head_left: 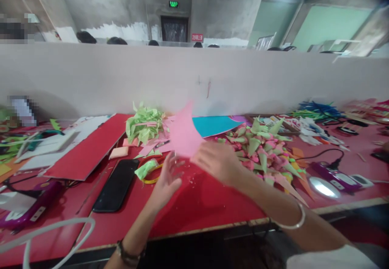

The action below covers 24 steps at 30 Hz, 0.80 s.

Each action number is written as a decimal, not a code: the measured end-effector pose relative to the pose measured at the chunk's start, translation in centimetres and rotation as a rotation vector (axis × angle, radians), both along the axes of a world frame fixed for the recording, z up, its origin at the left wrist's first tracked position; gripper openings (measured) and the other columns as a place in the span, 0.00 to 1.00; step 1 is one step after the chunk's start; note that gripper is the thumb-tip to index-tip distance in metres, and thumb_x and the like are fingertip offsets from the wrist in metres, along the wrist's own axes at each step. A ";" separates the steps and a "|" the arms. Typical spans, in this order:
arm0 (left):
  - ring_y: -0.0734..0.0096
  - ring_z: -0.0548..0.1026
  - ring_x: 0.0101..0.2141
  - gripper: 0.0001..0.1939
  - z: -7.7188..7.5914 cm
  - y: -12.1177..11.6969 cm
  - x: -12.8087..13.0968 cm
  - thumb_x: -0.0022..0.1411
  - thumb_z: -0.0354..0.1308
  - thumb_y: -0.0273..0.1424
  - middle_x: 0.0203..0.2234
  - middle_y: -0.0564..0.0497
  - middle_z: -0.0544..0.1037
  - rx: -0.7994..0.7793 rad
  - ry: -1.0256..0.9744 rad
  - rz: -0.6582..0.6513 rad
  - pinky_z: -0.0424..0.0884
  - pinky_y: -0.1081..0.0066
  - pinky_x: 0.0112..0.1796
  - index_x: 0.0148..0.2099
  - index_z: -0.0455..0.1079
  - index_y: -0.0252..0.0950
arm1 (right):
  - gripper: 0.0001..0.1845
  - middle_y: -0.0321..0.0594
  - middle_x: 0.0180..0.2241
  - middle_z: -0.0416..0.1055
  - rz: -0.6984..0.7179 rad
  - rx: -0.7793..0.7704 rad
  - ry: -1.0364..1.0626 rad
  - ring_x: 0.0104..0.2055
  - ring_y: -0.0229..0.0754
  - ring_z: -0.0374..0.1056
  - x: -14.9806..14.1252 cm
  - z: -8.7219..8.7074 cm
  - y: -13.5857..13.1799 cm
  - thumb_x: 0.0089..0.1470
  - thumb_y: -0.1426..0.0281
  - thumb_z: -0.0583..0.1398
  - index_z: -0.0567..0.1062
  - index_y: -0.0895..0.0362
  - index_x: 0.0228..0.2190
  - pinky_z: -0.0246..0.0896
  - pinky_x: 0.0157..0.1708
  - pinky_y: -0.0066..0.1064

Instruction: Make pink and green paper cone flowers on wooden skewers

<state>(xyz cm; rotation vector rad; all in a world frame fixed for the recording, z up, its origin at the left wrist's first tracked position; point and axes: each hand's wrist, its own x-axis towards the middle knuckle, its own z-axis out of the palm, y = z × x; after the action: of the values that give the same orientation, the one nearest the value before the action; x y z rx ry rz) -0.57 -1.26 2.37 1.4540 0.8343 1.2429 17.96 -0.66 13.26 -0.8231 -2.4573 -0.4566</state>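
A thin pink sheet [187, 133], which looks like paper or craft foam, stands up above the red tabletop, curved and slightly blurred. My right hand [217, 161] pinches its lower right corner. Just left of that, my left hand [167, 180] is raised with its fingers apart, close below the sheet and holding nothing I can see. Beside the left hand lie yellow-handled scissors [152, 178], partly covered by a light green scrap [147, 167]. Behind the sheet rests a blue sheet [214, 126].
A black phone [116, 186] lies to the left, near a red board [91, 145]. Crumpled green pieces [144, 123] are heaped behind. On the right sits a pile of pink and green cone shapes [261, 149], then a purple glue gun or power device [336, 176]. A white partition [121, 78] closes the back.
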 end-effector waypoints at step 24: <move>0.67 0.51 0.57 0.44 -1.1 -9.3 -5.1 0.42 0.43 0.15 0.58 0.56 0.53 0.543 1.301 -0.270 0.56 0.62 0.54 0.61 0.42 0.46 | 0.37 0.44 0.59 0.46 0.079 -1.014 0.019 0.61 0.45 0.38 -0.2 -10.6 -8.6 0.49 0.50 0.50 0.51 0.53 0.57 0.20 0.57 0.46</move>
<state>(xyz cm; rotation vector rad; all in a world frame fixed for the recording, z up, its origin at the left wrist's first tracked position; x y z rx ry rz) -5.65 -10.60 1.25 2.7649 1.0656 0.1561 17.74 -9.29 2.64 -1.0539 -2.6198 0.9064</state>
